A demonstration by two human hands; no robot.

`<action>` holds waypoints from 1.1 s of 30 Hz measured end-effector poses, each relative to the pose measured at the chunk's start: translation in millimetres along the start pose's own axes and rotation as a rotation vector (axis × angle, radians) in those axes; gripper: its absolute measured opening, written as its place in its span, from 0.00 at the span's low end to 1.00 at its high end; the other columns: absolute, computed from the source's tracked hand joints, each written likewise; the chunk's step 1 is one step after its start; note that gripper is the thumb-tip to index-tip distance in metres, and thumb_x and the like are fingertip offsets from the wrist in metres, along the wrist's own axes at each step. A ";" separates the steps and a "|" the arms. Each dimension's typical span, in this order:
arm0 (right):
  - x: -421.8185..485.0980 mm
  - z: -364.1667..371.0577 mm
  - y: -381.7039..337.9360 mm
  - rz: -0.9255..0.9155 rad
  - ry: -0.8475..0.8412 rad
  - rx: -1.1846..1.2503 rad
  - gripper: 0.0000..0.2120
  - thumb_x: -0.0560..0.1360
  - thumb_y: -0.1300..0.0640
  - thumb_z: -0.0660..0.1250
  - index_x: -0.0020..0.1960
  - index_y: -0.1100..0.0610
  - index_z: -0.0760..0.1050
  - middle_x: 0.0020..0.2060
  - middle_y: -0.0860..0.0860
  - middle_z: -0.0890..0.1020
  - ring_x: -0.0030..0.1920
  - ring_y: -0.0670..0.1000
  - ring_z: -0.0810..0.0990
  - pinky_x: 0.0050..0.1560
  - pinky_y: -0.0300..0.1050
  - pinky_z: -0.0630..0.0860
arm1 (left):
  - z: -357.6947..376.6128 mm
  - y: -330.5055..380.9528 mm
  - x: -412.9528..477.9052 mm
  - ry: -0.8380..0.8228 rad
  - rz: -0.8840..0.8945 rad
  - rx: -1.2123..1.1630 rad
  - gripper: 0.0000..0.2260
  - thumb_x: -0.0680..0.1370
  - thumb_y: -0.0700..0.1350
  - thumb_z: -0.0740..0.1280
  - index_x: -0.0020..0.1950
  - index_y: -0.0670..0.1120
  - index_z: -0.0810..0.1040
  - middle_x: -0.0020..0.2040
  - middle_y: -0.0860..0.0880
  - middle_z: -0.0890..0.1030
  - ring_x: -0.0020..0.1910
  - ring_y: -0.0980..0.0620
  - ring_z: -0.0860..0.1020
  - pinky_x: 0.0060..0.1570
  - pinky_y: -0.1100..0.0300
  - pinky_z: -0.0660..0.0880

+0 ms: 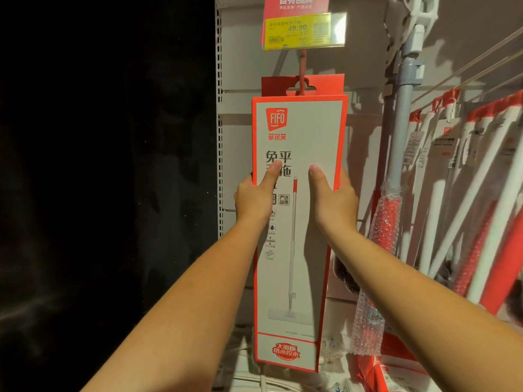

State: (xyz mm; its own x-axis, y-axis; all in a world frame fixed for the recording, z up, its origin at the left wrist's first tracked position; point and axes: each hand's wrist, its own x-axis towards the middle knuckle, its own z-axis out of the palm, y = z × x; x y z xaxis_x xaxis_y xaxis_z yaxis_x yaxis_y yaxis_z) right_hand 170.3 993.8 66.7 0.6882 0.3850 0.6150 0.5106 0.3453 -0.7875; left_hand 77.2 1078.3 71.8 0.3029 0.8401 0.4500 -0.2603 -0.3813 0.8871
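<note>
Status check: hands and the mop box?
Both gripping: left hand and right hand on mop box sides, thumbs on front. Box upright. Second box hangs on hook right behind.

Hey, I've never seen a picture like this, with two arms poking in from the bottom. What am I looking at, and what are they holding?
There is no machine here. The single picture comes from a camera worn on a person's head, looking forward and down, so the two bare arms are the wearer's own. The left hand and right hand grip the side edges of a tall red-and-white mop box, thumbs on its front. Behind it is a shop shelf wall. Just behind the box's top, a red hang tab sits on a red hook under a yellow price tag reading 49.90; whether the tab is this box's own is unclear. To the right are mop poles, one in bubble wrap.
</note>
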 end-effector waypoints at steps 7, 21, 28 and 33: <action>-1.4 4.2 -0.7 0.038 0.009 0.024 0.17 0.78 0.46 0.64 0.65 0.49 0.72 0.45 0.36 0.76 0.44 0.36 0.74 0.52 0.38 0.69 | -2.9 0.8 1.0 -0.029 -0.034 -0.013 0.17 0.76 0.60 0.66 0.56 0.50 0.78 0.43 0.53 0.85 0.38 0.57 0.84 0.35 0.65 0.77; -25.6 -16.6 2.7 0.080 -0.147 -0.316 0.28 0.80 0.49 0.59 0.76 0.58 0.58 0.69 0.57 0.71 0.67 0.59 0.72 0.66 0.55 0.70 | -19.1 3.2 -41.7 -0.055 -0.025 0.260 0.13 0.80 0.50 0.62 0.63 0.47 0.74 0.54 0.55 0.79 0.45 0.59 0.77 0.37 0.68 0.71; -51.8 -46.5 -1.3 0.014 -0.382 -0.614 0.23 0.76 0.58 0.61 0.69 0.62 0.62 0.63 0.60 0.74 0.61 0.62 0.74 0.55 0.50 0.73 | -27.3 11.6 -87.3 -0.069 -0.036 0.538 0.13 0.79 0.46 0.64 0.64 0.48 0.74 0.63 0.51 0.79 0.57 0.51 0.79 0.56 0.51 0.78; -68.9 -68.8 -12.4 -0.051 -0.523 -0.805 0.20 0.76 0.54 0.62 0.65 0.63 0.68 0.61 0.61 0.76 0.60 0.63 0.75 0.51 0.49 0.72 | -23.8 22.8 -128.7 -0.042 -0.038 0.885 0.17 0.79 0.49 0.65 0.67 0.47 0.74 0.63 0.51 0.78 0.54 0.53 0.77 0.48 0.60 0.73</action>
State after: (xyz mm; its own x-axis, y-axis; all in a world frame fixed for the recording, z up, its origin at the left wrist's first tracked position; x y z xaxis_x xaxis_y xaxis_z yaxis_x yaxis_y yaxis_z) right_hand 152.0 904.1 31.2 0.4379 0.7859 0.4365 0.8684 -0.2442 -0.4316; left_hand 10.5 970.7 31.6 0.3349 0.8502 0.4063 0.5502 -0.5265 0.6481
